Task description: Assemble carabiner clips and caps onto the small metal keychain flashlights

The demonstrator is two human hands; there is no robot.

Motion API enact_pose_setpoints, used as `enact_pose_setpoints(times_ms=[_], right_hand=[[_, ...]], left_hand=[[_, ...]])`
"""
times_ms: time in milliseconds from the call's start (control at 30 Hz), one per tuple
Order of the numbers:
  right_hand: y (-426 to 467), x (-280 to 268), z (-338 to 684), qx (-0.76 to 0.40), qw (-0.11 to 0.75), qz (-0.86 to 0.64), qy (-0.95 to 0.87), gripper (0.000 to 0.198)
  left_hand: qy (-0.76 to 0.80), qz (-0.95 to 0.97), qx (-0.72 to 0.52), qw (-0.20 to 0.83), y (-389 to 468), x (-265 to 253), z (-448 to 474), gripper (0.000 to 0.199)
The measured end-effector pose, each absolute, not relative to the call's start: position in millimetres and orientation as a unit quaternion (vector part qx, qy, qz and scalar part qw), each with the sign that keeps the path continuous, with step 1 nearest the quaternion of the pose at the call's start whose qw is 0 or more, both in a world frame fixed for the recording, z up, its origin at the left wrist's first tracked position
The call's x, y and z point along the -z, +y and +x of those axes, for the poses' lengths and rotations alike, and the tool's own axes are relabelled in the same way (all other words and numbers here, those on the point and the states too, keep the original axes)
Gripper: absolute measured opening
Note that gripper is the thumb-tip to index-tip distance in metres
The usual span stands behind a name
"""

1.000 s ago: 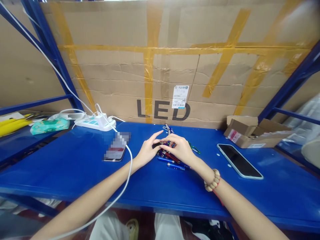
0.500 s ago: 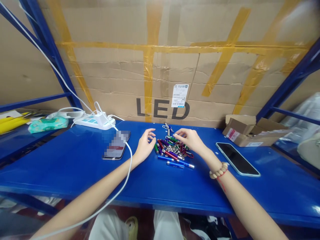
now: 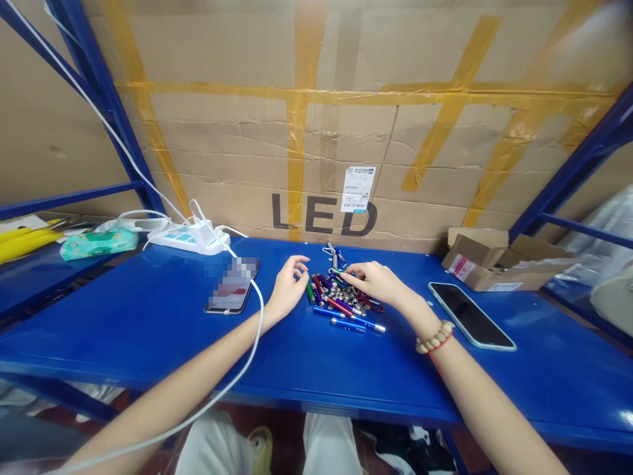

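Note:
A pile of small keychain flashlights (image 3: 341, 305), metallic tubes in red, blue, green and purple with silver clips, lies on the blue table (image 3: 306, 369). At its left edge is my left hand (image 3: 288, 288), fingers loosely curled and apart, holding nothing. My right hand (image 3: 378, 282) reaches over the right side of the pile, its thumb and fingertips down by a green piece; the fingers look slightly apart and cover part of the pile. Closest to me lies a separate blue flashlight (image 3: 349, 325). A grey flashlight (image 3: 335, 260) lies behind the pile.
A phone (image 3: 232, 290) lies left of my left hand, another phone (image 3: 472, 315) to the right. Behind them are a white power strip (image 3: 190, 241) and an open cardboard box (image 3: 504, 264). A white cable (image 3: 254, 349) crosses over my left forearm. A large carton (image 3: 222, 152) stands at the back.
My right hand has lowered slightly toward the pile, its fingertips now down among the pieces. The left hand has kept its pose. The view has shifted a little.

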State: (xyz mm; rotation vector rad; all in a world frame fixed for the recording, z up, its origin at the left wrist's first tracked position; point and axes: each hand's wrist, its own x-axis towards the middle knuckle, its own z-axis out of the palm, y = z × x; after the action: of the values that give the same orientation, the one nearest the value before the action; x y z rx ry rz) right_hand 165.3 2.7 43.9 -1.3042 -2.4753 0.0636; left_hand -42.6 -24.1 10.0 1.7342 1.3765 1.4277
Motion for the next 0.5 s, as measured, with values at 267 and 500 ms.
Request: enact_pose_setpoints(times_ms=[267, 500], right_hand=[[2.1, -43.1, 164.4, -0.029, 0.168, -0.473, -0.864, 0.027], [2.8, -41.4, 164.8, -0.048, 0.155, -0.453, -0.876, 0.034]], left_hand=[[0.503, 0.641, -0.523, 0.251, -22.4, -6.8, -43.7, 0.028], [0.505, 0.639, -0.523, 0.251, -22.9, -6.6, -42.8, 0.027]])
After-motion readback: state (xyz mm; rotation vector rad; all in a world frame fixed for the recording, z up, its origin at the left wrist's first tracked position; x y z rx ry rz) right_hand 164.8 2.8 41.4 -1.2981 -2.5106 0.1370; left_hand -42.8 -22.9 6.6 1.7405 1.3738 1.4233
